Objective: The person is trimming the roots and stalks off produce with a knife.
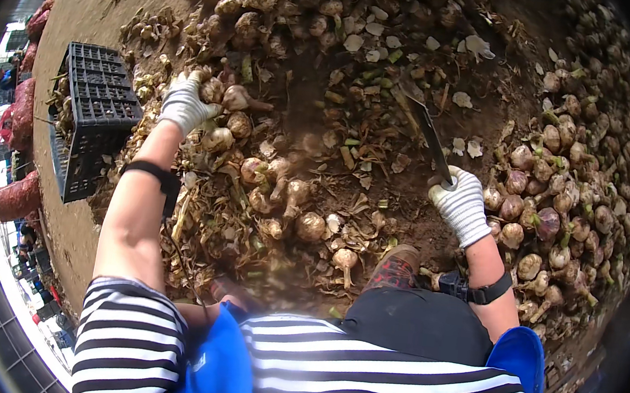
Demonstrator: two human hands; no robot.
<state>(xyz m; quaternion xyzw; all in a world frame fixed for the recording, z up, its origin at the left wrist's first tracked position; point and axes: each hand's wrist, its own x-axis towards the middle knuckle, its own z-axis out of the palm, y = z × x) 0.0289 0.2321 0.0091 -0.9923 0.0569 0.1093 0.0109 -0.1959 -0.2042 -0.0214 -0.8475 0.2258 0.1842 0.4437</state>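
Observation:
My left hand [185, 106], in a white knit glove, is curled round a garlic bulb [212, 90] at the edge of a heap on the left. Right beside it lies a purplish bulb with a long stem [239, 99]. My right hand [461, 206], gloved the same way, is closed on the near end of a long, dark knife [434, 141]. Its blade points forward and left over the littered soil, apart from the bulbs. The knife's grip is mostly hidden in the glove. Several loose garlic bulbs [310, 227] lie between my arms.
A black plastic crate [103, 90] lies tipped on its side at the left, with some garlic in it. Large garlic piles [553, 198] spread along the right and far side [274, 0]. Dry leaves and cut stems [355, 143] cover the ground. Red mesh sacks [24, 116] stand far left.

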